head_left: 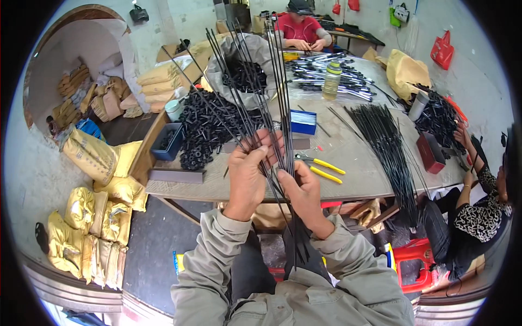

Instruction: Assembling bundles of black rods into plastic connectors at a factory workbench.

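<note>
Above the table's front edge I hold a spread bundle of long thin black rods (282,89) upright, their lower ends hanging toward my lap. My left hand (249,176) has its thumb pressed over part of the bundle, with the fingers behind the rods. Closed around the denser right part is my right hand (303,193). Pliers with yellow handles (328,169) lie just right of that hand. Behind the rods stands a blue box (303,123), and a heap of small black parts (209,122) spreads left of my hands.
More black rods (380,141) lie at the right, overhanging the front edge. A grey sack (217,70) of black parts, a bottle (331,81) and a dark red box (430,154) stand on the table (348,187). One person (302,30) sits opposite, another (478,206) at the right.
</note>
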